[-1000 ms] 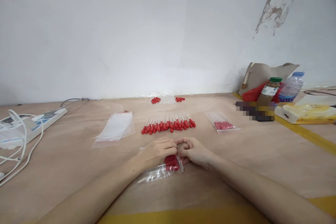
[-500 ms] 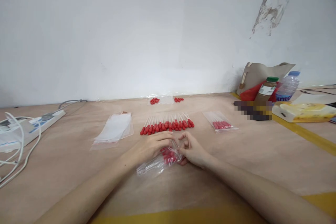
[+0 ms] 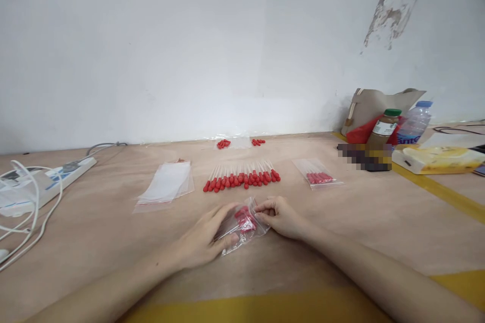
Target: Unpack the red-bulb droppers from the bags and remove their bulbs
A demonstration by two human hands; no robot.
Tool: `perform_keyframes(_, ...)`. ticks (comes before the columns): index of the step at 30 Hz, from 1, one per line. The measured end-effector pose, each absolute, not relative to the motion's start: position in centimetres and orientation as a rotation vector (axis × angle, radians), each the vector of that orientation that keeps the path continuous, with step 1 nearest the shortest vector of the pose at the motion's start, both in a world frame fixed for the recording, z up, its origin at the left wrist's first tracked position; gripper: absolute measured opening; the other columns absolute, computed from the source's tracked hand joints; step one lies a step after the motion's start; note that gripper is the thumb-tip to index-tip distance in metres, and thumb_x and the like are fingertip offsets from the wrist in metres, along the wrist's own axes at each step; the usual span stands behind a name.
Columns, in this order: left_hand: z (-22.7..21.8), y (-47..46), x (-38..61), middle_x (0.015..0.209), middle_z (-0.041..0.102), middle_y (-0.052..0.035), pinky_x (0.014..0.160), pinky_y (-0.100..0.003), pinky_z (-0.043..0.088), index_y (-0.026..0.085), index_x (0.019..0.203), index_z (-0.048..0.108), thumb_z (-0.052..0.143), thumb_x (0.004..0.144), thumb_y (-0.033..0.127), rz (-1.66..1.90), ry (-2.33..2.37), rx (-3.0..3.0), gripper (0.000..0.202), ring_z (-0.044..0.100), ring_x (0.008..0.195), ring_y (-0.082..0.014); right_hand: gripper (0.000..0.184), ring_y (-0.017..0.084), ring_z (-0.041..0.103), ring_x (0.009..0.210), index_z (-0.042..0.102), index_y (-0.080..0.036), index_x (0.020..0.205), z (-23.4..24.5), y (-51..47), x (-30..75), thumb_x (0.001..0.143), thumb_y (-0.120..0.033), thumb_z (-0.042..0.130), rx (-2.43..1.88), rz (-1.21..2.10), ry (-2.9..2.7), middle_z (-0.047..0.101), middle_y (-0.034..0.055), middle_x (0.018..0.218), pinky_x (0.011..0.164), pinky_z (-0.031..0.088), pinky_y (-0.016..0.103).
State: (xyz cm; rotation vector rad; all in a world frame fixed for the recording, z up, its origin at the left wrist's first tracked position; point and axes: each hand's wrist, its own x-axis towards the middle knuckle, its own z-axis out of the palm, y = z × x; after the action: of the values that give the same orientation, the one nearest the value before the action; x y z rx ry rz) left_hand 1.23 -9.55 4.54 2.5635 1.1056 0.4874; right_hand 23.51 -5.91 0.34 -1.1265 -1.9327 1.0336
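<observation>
A clear zip bag [image 3: 230, 250] lies on the table between my hands, with several red-bulbed droppers [image 3: 247, 221] inside, bulbs to the right. My left hand [image 3: 206, 237] is curved round the bag's left part, fingers above and thumb on the front. At the opposite end, my right hand [image 3: 279, 217] pinches the bag's right edge between thumb and fingers. Just beyond my hands, a row of loose droppers [image 3: 242, 177] lies with red bulbs toward me and thin pale stems pointing away.
A stack of flat zip bags [image 3: 166, 181] lies left. To the right is a filled bag of droppers [image 3: 317, 174]. Red bulbs [image 3: 223, 144] lie by the wall. A power strip [image 3: 68, 181] with white cables is far left; bottles [image 3: 384, 128] and a tissue pack [image 3: 435, 159] stand right.
The bag has turned, its zip end swinging from the lower left to the right. My left hand has moved from above the bag to its left side; my right hand has shifted slightly right.
</observation>
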Motion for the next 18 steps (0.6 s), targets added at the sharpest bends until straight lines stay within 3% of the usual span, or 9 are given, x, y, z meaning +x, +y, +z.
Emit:
perform_keyframes(5, 2.9, -9.7, 0.3, 0.127, 0.047, -0.0076, 0.092, -0.04, 0.041, 0.025, 0.13, 0.031, 0.046, 0.085, 0.032, 0.531, 1.134, 2.512, 0.047, 0.048, 0.112, -0.0221, 0.026, 0.009, 0.047, 0.056, 0.068, -0.018, 0.092, 1.0, -6.0, 23.8, 0.072, -0.032, 0.058, -0.95, 1.184, -1.966, 0.059, 0.0001, 0.068, 0.052, 0.037, 0.02)
perform_keyframes(9, 3.2, -8.4, 0.8, 0.121, 0.053, -0.0057, 0.09, -0.037, 0.042, 0.024, 0.125, 0.039, 0.046, 0.085, 0.031, 0.545, 1.088, 2.472, 0.041, 0.051, 0.106, -0.0202, 0.022, 0.009, 0.047, 0.063, 0.067, -0.019, 0.088, 1.5, -6.1, 24.1, 0.067, -0.026, 0.064, -0.926, 0.967, -1.966, 0.055, 0.0019, 0.083, 0.055, 0.038, 0.02)
perform_keyframes(14, 3.3, -8.1, 1.1, 0.12, 0.054, -0.0045, 0.09, -0.036, 0.041, 0.025, 0.123, 0.042, 0.046, 0.085, 0.032, 0.567, 1.097, 2.438, 0.039, 0.052, 0.106, -0.02, 0.024, 0.007, 0.039, 0.05, 0.057, -0.019, 0.085, 1.5, -6.2, 23.8, 0.064, -0.022, 0.066, -0.965, 1.129, -1.955, 0.045, -0.0059, 0.057, 0.045, 0.031, 0.017)
perform_keyframes(18, 3.1, -8.1, 0.9, 0.119, 0.055, -0.0032, 0.088, -0.035, 0.042, 0.026, 0.123, 0.042, 0.046, 0.085, 0.032, 0.552, 1.115, 2.439, 0.038, 0.052, 0.104, -0.0195, 0.025, 0.007, 0.042, 0.052, 0.055, -0.019, 0.084, 2.0, -6.5, 23.5, 0.061, -0.016, 0.066, -0.993, 0.948, -2.057, 0.05, -0.0055, 0.061, 0.049, 0.032, 0.018)
